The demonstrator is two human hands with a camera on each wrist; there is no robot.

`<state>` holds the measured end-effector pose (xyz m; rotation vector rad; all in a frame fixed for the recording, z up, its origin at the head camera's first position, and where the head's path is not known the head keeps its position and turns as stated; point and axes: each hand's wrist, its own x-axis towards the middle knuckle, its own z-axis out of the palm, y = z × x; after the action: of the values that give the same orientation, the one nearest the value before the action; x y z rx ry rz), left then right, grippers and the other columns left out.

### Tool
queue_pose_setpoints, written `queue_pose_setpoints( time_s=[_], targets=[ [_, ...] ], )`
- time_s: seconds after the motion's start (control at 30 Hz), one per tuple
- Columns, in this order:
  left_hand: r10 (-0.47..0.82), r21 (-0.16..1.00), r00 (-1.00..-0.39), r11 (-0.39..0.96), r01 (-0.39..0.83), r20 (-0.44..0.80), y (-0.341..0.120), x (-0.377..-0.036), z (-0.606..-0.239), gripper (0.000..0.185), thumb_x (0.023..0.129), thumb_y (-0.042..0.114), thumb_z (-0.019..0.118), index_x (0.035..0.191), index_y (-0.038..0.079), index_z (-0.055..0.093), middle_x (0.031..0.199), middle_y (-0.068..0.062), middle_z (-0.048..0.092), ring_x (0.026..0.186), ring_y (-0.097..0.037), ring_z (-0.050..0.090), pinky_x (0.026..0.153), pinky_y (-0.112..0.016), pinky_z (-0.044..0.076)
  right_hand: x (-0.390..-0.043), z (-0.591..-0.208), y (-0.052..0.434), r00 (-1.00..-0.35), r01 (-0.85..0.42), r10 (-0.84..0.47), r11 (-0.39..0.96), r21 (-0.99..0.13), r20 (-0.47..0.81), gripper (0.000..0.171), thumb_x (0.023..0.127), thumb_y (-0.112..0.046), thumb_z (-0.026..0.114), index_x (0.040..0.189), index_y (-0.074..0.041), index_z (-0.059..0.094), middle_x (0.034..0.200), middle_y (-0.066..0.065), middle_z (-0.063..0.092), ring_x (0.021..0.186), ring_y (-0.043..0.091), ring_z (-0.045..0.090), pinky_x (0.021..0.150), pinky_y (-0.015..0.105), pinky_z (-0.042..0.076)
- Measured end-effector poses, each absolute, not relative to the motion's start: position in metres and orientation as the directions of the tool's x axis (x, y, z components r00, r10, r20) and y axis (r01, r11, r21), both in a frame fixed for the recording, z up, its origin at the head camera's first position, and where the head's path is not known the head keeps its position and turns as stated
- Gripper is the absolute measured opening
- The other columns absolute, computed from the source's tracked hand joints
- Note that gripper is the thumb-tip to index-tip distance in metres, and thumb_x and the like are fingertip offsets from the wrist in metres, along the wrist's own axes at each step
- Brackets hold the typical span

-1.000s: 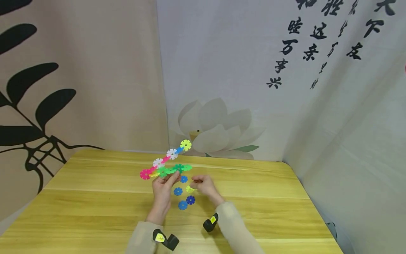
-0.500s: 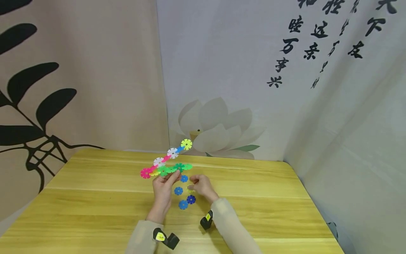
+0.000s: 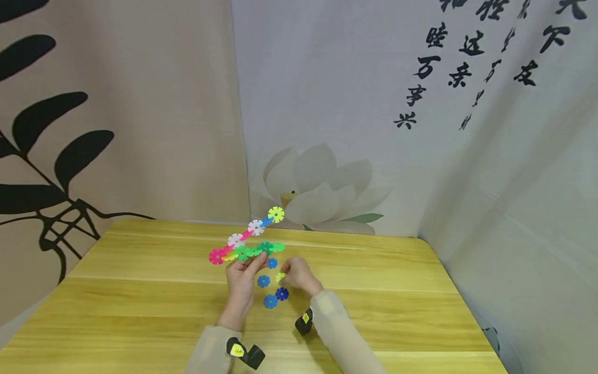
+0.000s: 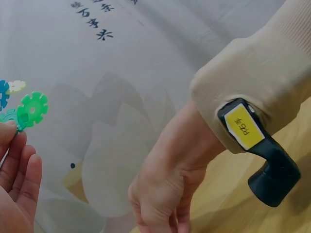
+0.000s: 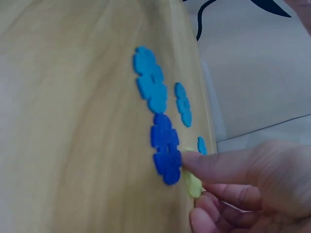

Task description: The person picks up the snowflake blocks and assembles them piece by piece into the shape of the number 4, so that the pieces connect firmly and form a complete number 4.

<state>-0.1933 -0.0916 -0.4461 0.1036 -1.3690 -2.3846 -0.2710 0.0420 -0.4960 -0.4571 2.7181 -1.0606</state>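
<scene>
My left hand (image 3: pixel 241 285) pinches a chain of interlocking plastic snowflake discs (image 3: pixel 242 253) by its green end, raised over the table. From a pink disc the chain bends back into a second arm of white, pink and blue pieces, tipped by a yellow disc (image 3: pixel 276 214). The left wrist view shows a bright green disc (image 4: pixel 33 109) just past the thumb. My right hand (image 3: pixel 301 275) has thumb and fingers on a loose yellow snowflake disc (image 5: pixel 194 186) low at the tabletop. Beside it lies a dark blue disc (image 5: pixel 165 149).
Lighter blue discs (image 3: pixel 270 301) lie flat on the wooden table (image 3: pixel 140 311) between the two forearms, one right below the left fingertips. A fabric backdrop (image 3: pixel 327 93) with a printed lotus and writing hangs behind the table's far edge.
My right hand has drawn slightly in toward the yellow disc, which shows tilted at the fingertips. The left hand and its chain have hardly moved.
</scene>
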Motion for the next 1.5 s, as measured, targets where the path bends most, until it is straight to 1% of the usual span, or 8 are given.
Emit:
queue_pose_setpoints(
  time_s=[0.1, 0.23, 0.43, 0.63, 0.93, 1.13, 1.27, 1.5],
  targets=[
    [-0.372, 0.836, -0.920, -0.458, 0.301, 0.127, -0.092, -0.193, -0.446, 0.021, 0.082, -0.008, 0.064, 0.075, 0.010, 0.070, 0.069, 0.001, 0.069, 0.065, -0.011, 0.067, 0.068, -0.024, 0.058, -0.271, -0.495, 0.042, -0.939, -0.221, -0.341, 0.699, -0.680, -0.045, 0.025, 0.065, 0.005, 0.080, 0.080, 0.002, 0.061, 0.073, 0.003, 0.055, 0.065, 0.014, 0.048, 0.054, 0.023, 0.046],
    [-0.377, 0.838, -0.917, -0.454, 0.303, 0.127, -0.093, -0.193, -0.447, 0.022, 0.082, -0.009, 0.064, 0.075, 0.011, 0.070, 0.069, 0.001, 0.069, 0.065, -0.012, 0.067, 0.067, -0.024, 0.058, -0.268, -0.498, 0.048, -0.947, -0.230, -0.321, 0.637, -0.736, 0.018, 0.020, 0.068, 0.008, 0.076, 0.079, 0.002, 0.061, 0.070, 0.002, 0.055, 0.063, 0.012, 0.049, 0.053, 0.021, 0.045],
    [-0.377, 0.840, -0.917, -0.450, 0.304, 0.129, -0.093, -0.193, -0.448, 0.025, 0.082, -0.010, 0.063, 0.074, 0.013, 0.070, 0.069, 0.001, 0.069, 0.065, -0.011, 0.066, 0.067, -0.024, 0.058, -0.257, -0.494, 0.060, -0.980, -0.105, -0.195, 0.418, -0.902, 0.024, 0.010, 0.077, 0.001, 0.071, 0.087, 0.003, 0.069, 0.074, 0.004, 0.062, 0.063, 0.010, 0.053, 0.055, 0.023, 0.049],
    [-0.368, 0.834, -0.920, -0.459, 0.306, 0.135, -0.092, -0.192, -0.448, 0.022, 0.082, -0.009, 0.063, 0.075, 0.010, 0.070, 0.068, 0.001, 0.069, 0.065, -0.011, 0.067, 0.067, -0.025, 0.058, -0.240, -0.471, 0.077, -0.990, -0.062, -0.134, 0.161, -0.985, 0.041, 0.017, 0.084, -0.005, 0.069, 0.095, 0.008, 0.066, 0.082, 0.006, 0.066, 0.067, 0.011, 0.058, 0.062, 0.032, 0.054],
    [-0.364, 0.838, -0.922, -0.457, 0.298, 0.130, -0.087, -0.191, -0.449, 0.025, 0.082, -0.010, 0.063, 0.076, 0.013, 0.070, 0.070, 0.000, 0.069, 0.064, -0.011, 0.067, 0.066, -0.024, 0.058, -0.221, -0.432, 0.084, -0.993, -0.103, -0.045, -0.043, -0.994, 0.105, 0.019, 0.084, 0.000, 0.067, 0.097, 0.012, 0.060, 0.076, 0.000, 0.065, 0.067, 0.009, 0.063, 0.058, 0.019, 0.052],
    [-0.349, 0.843, -0.927, -0.450, 0.295, 0.138, -0.086, -0.190, -0.450, 0.025, 0.082, -0.009, 0.064, 0.075, 0.015, 0.070, 0.070, 0.001, 0.069, 0.064, -0.010, 0.066, 0.067, -0.024, 0.058, -0.215, -0.420, 0.082, -0.975, -0.217, -0.025, -0.076, -0.973, 0.219, 0.018, 0.083, 0.003, 0.067, 0.094, 0.014, 0.059, 0.074, 0.002, 0.065, 0.066, 0.009, 0.063, 0.056, 0.019, 0.053],
    [-0.330, 0.847, -0.933, -0.444, 0.291, 0.147, -0.086, -0.189, -0.450, 0.025, 0.082, -0.010, 0.063, 0.076, 0.014, 0.070, 0.071, 0.002, 0.069, 0.064, -0.009, 0.066, 0.067, -0.024, 0.058, -0.214, -0.417, 0.079, -0.966, -0.255, -0.023, -0.070, -0.964, 0.257, 0.014, 0.081, 0.005, 0.067, 0.091, 0.012, 0.060, 0.074, 0.003, 0.066, 0.065, 0.009, 0.063, 0.055, 0.018, 0.053],
    [-0.312, 0.853, -0.936, -0.431, 0.292, 0.163, -0.085, -0.187, -0.449, 0.015, 0.081, -0.010, 0.063, 0.079, 0.003, 0.069, 0.069, 0.002, 0.069, 0.064, -0.011, 0.067, 0.066, -0.024, 0.058, -0.212, -0.414, 0.077, -0.951, -0.306, -0.033, -0.017, -0.952, 0.307, 0.010, 0.080, 0.004, 0.069, 0.087, 0.008, 0.062, 0.077, 0.014, 0.067, 0.065, 0.009, 0.064, 0.056, 0.020, 0.054]
  ],
)
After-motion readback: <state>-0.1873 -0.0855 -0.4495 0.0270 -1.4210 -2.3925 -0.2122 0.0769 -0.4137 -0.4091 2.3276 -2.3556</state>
